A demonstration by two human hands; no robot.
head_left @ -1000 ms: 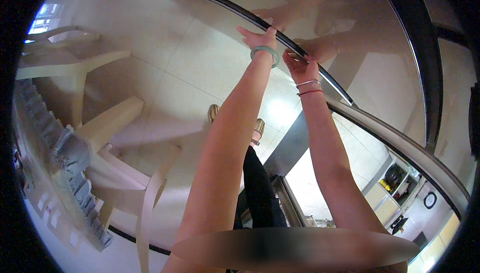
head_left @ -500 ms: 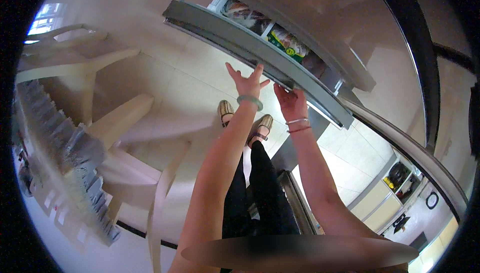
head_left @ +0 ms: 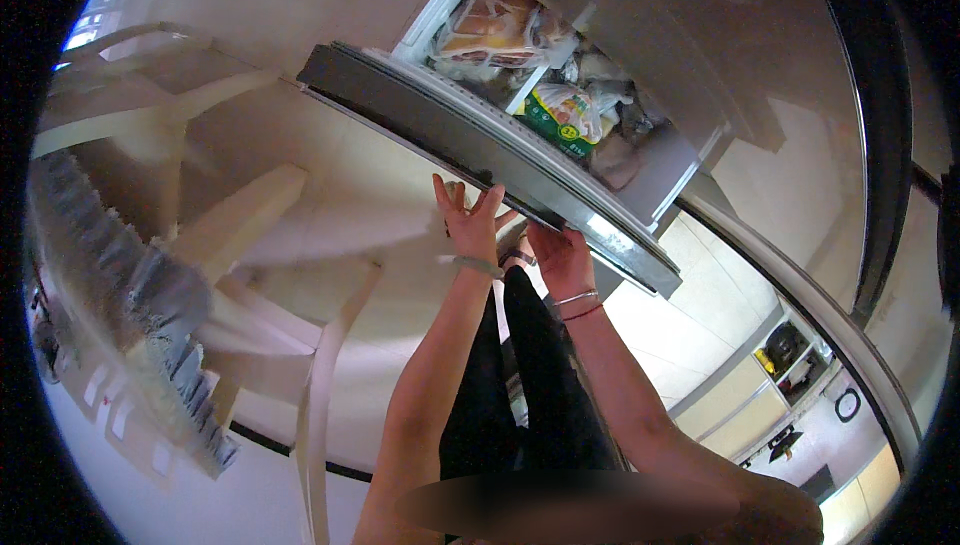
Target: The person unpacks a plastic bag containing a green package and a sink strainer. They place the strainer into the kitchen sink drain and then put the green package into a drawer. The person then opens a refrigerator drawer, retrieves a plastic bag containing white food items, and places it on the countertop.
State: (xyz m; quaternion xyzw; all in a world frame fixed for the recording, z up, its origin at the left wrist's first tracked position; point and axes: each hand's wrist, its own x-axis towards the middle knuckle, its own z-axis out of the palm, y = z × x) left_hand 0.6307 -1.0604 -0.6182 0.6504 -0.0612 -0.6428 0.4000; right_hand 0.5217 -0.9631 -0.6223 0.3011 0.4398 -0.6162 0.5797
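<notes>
At the far left, pale wooden chair legs (head_left: pixel 215 230) and a grey woven seat edge (head_left: pixel 150 345) are seen above a light tiled floor (head_left: pixel 330 195). Toward the middle, the left hand (head_left: pixel 468 223) is raised with its fingers spread and released, the fingertips lying just against the dark front panel of the pulled-out freezer drawer (head_left: pixel 480 150); nothing is grasped by it, and a pale band is worn at the wrist. Just to the right, the right hand (head_left: pixel 562 257) is pressed to the underside of the same panel, though whether its fingers are curled around the edge cannot be told. Beyond the panel, farther away, soft plastic food bags (head_left: pixel 520 55) are packed into the white drawer bin. Black trouser legs (head_left: pixel 530 375) are seen between the forearms. At the right, a curved metal rail (head_left: pixel 800 295) is visible.
</notes>
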